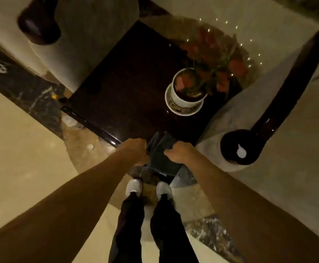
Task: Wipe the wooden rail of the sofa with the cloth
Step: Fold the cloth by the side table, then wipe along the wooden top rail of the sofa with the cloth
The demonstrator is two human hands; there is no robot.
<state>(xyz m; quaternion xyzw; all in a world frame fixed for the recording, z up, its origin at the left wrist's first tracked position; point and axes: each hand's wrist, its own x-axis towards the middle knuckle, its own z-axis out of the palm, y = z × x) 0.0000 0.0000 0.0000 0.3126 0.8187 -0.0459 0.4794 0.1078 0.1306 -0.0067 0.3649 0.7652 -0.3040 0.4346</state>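
A dark grey cloth [161,156] hangs between both hands in front of me, above the near edge of a dark side table. My left hand [136,151] grips its left edge and my right hand [180,153] grips its right edge. The sofa's dark glossy wooden rail [286,93] runs along the armrest at the right and ends in a round scroll [238,147] just right of my right hand. The cloth is apart from the rail.
A dark wooden side table [128,88] stands between two pale sofas. A white pot [185,99] with red flowers sits on it. Another sofa's dark rail end [39,21] shows at the upper left. My white shoes [149,186] stand on the marble floor.
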